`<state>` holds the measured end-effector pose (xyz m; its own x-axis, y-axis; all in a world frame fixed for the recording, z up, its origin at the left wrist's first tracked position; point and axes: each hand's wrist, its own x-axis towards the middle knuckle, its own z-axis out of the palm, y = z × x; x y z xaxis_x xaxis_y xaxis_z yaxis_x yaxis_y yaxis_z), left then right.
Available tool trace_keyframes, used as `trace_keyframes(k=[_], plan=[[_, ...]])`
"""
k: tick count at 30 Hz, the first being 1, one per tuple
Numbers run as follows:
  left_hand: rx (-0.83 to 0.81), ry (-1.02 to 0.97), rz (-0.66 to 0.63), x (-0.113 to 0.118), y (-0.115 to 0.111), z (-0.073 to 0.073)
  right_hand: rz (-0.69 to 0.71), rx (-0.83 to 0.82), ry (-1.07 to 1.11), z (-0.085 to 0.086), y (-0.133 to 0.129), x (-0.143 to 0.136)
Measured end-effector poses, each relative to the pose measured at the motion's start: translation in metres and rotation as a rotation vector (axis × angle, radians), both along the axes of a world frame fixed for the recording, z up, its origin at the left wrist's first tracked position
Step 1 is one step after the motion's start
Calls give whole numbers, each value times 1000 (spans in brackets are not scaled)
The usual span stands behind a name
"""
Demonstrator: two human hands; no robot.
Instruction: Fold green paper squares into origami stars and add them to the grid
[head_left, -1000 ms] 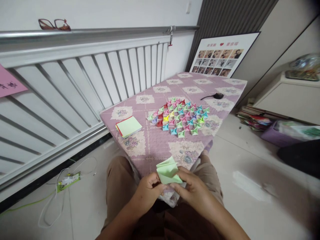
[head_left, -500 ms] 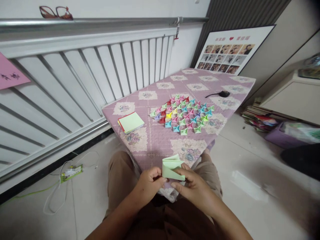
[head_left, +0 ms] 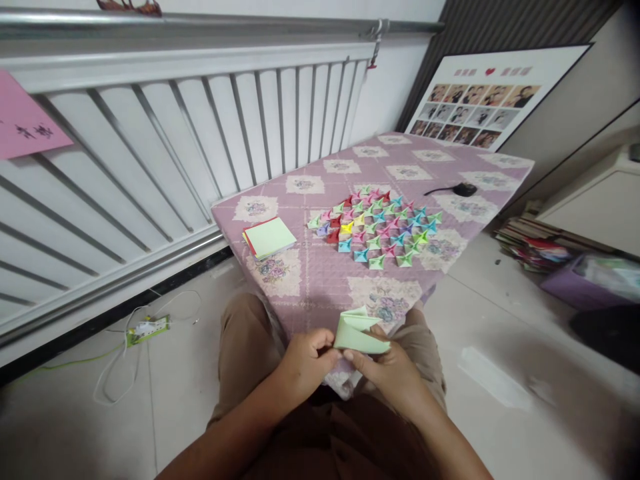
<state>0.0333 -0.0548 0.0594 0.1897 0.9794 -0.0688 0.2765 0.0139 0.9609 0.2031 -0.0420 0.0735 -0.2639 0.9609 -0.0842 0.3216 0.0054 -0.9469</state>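
Note:
A folded piece of light green paper (head_left: 361, 337) is held over the table's near corner. My left hand (head_left: 313, 357) pinches its left edge between thumb and fingers. Gripping its lower right side is my right hand (head_left: 385, 365), with the thumb in front and the other fingers partly hidden behind the paper. The paper's upper layers stand apart, leaving a gap on the right. Beyond it, rows of small folded paper pieces (head_left: 373, 229) in several colours cover the middle of the table. To their left lies a stack of square paper (head_left: 270, 238), light green on top.
A purple flowered cloth covers the table (head_left: 320, 293). A white radiator (head_left: 210, 133) runs along its left side. A black object with a cord (head_left: 465, 190) lies toward the far right. On the floor at left is a power strip (head_left: 149, 330) with cables.
The green paper's front layer has swung lower and its right end now tapers to a point. My right hand's fingers have moved from inside the fold to behind it. The view has shifted slightly.

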Motion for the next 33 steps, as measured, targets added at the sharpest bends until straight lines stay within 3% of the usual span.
trace_keyframes(k=[7, 11, 21, 28, 33], plan=[[-263, -303, -6, 2, -3, 4, -142, -71, 134, -4, -3, -6], [-361, -292, -21, 0, -2, 6, -119, -39, 107, -4, -4, -7], [-306, -200, 32, 2, -3, 1, -168, 61, 37, -10, -4, -8], [-302, -185, 69, 5, -5, 8, -216, 102, -5, -14, -6, -10], [-284, -205, 29, 2, -4, 7, -177, 210, -30, -11, -6, -9]])
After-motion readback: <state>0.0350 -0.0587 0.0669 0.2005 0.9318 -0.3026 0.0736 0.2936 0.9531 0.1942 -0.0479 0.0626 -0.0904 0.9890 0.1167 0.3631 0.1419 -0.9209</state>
